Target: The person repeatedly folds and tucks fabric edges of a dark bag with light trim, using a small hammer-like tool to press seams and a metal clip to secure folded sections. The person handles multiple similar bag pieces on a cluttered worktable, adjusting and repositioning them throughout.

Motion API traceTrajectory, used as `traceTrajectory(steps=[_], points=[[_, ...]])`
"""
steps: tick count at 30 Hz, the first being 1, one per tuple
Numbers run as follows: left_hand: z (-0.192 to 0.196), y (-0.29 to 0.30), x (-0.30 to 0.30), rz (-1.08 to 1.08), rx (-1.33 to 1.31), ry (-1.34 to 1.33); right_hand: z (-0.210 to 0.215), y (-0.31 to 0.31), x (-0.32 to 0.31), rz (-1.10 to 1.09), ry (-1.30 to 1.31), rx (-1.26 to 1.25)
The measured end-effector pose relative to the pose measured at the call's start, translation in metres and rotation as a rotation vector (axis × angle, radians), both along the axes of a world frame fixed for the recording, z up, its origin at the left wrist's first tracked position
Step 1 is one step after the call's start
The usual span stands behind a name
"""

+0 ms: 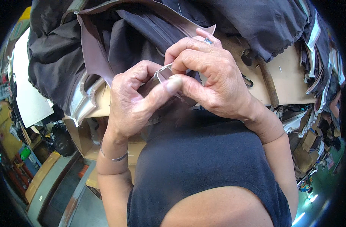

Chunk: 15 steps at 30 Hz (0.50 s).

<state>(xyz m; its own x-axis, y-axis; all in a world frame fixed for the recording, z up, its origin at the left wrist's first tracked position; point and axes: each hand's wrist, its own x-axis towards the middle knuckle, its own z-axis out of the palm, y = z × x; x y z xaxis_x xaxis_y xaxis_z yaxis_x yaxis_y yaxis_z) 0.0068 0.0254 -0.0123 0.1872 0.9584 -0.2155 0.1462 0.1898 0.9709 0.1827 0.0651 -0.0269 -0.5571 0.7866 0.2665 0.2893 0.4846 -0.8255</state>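
Cluttered workbench (290, 81), small grey strip (162, 72) pinched between both hands' grip

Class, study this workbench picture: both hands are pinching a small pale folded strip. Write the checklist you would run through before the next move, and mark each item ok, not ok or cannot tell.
1. Left hand grips the pale folded strip between thumb and fingers: ok.
2. Right hand pinches the same strip from the other side: ok.
3. Strip's fold visible and unhidden: not ok, fingers cover most of it.
4. Dark fabric pile kept off the strip: cannot tell, it lies close behind the hands.
5. Hammer lies on the board, away from both hands: ok.
6. Bracelet on the left wrist hangs away from the strip: ok.
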Motion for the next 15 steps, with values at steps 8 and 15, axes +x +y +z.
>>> traceTrajectory(steps=[8, 15], points=[[0.004, 0.001, 0.000, -0.028, -0.046, -0.010, 0.001, 0.008, 0.010, 0.091, -0.041, -0.015], [0.006, 0.000, -0.003, -0.017, -0.041, 0.011, -0.002, 0.017, 0.005, 0.100, 0.059, 0.028]])
